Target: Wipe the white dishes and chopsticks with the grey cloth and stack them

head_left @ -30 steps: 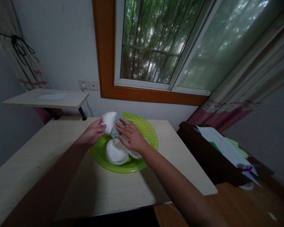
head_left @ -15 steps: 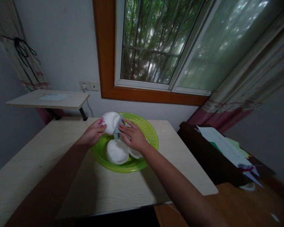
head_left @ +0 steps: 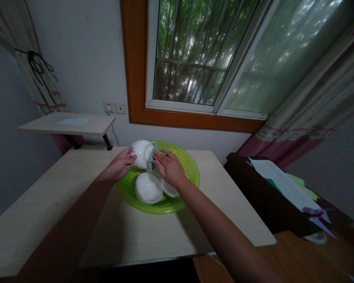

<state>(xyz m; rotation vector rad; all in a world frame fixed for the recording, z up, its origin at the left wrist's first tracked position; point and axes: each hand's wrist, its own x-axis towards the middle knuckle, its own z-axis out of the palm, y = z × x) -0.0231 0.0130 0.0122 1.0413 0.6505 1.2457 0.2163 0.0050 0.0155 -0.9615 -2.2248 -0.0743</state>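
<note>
My left hand [head_left: 120, 164] grips a white bowl with pink flowers [head_left: 141, 152] by its rim side, tilted so that its base faces right. Against the bowl's base, my right hand [head_left: 169, 167] holds a grey-blue cloth [head_left: 151, 160], fingers pressed over it. Both hands are above a round green plastic basket [head_left: 159, 209]. Inside the basket a white bowl [head_left: 149, 188] stands with its opening up. Another white bowl [head_left: 170, 189] beside it is partly hidden under my right hand and wrist.
The basket stands on a pale wooden table [head_left: 153, 236]. A small raised shelf [head_left: 97, 125] is at the back left. Behind the table are a wall socket [head_left: 115, 107] and a wood-framed window [head_left: 194, 120]. To the right, papers [head_left: 283, 184] lie on a dark brown piece of furniture [head_left: 253, 192].
The view has shifted slightly, so everything appears a little further right. The cloth has changed shape against the bowl's base. Both hands keep their hold.
</note>
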